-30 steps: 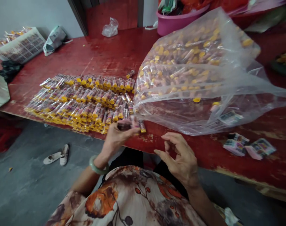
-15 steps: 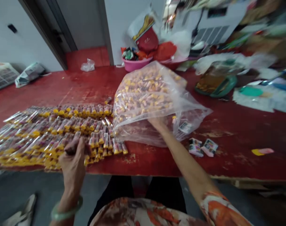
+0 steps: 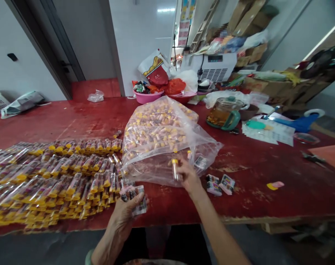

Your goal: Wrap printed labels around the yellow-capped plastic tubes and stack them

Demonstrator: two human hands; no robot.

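My left hand [image 3: 127, 211] is closed on a small stack of printed stickers [image 3: 134, 197] near the front edge of the red table [image 3: 266, 173]. My right hand [image 3: 186, 175] pinches a clear tube with a yellow cap [image 3: 174, 168], held upright at the mouth of a big clear plastic bag [image 3: 161, 140] full of the same tubes. To the left of my left hand lie rows of labelled yellow-capped tubes [image 3: 51, 180], flat on the table.
Two small sticker packs [image 3: 219, 184] lie right of the bag. A glass teapot [image 3: 222, 116], papers and a blue tool [image 3: 296, 123] sit at the right. Pink basins [image 3: 149, 96] with bags stand at the back. A yellow-pink scrap [image 3: 274, 185] lies near the front right.
The view has tilted up. My right hand has come out of the bag holding one tube. My left hand has moved right, from over the rows to the table's edge, with stickers in it.
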